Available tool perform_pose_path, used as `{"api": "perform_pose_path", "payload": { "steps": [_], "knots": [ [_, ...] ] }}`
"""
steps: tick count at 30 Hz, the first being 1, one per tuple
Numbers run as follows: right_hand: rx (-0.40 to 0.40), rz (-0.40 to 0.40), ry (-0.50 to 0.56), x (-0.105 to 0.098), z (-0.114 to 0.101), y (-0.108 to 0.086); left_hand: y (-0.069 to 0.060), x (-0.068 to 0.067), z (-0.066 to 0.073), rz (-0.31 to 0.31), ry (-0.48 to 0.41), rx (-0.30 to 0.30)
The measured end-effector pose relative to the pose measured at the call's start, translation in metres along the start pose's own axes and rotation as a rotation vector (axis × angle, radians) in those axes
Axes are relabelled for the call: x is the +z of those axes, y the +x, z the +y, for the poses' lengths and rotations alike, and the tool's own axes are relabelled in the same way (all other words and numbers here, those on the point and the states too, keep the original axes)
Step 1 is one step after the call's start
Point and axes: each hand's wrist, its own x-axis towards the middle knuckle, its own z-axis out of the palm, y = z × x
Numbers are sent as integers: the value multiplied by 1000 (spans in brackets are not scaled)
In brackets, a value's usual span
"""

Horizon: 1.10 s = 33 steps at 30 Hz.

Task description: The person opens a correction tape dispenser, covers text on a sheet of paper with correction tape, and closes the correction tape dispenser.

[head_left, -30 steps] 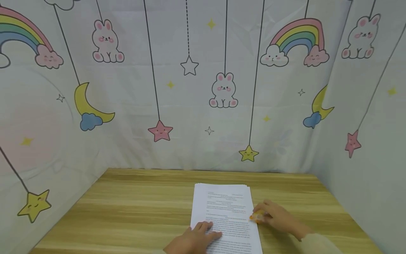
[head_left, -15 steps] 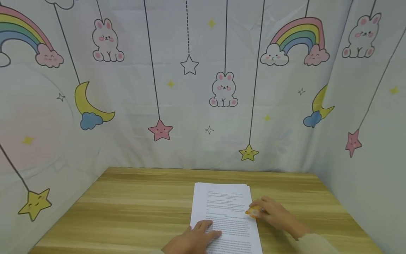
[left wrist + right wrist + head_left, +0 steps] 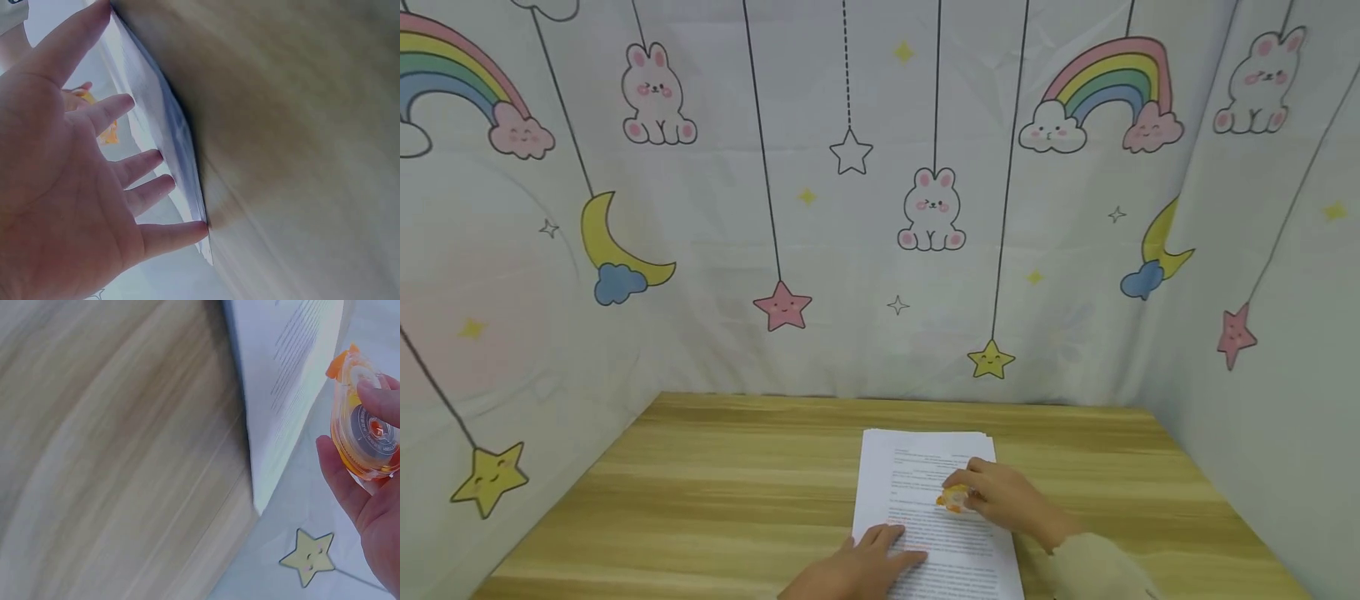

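A stack of printed paper sheets (image 3: 877, 479) lies on the wooden table in the head view. My left hand (image 3: 859, 570) rests on the stack's lower left part, fingers spread. In the left wrist view the fingertips (image 3: 149, 161) reach over the paper and the palm faces the camera. Over the middle of the page, my right hand (image 3: 1006, 496) holds a correction tape (image 3: 953, 499) with a clear body and orange parts. The right wrist view shows the correction tape (image 3: 361, 434) pinched between thumb and fingers, its orange tip apart from the page there.
The wooden table (image 3: 715, 492) extends left and right of the stack. Behind it and at both sides hangs a white cloth (image 3: 850, 350) printed with stars, rabbits, moons and rainbows.
My right hand has moved left with the correction tape, from the paper's right edge to over the text. My left hand has stayed on the stack. The head view has shifted slightly.
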Motion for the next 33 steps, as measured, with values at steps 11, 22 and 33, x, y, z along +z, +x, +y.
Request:
{"api": "perform_pose_path", "payload": {
  "steps": [11, 22, 33],
  "knots": [
    [-120, -6, -45, 15, -27, 34, -1, 3, -5, 0, 34, 54],
    [-106, -71, -92, 29, -43, 51, 2, 7, -9, 11, 41, 77],
    [-97, -113, -165, 29, -52, 52, 0, 3, -5, 19, 59, 57]
  ]
}}
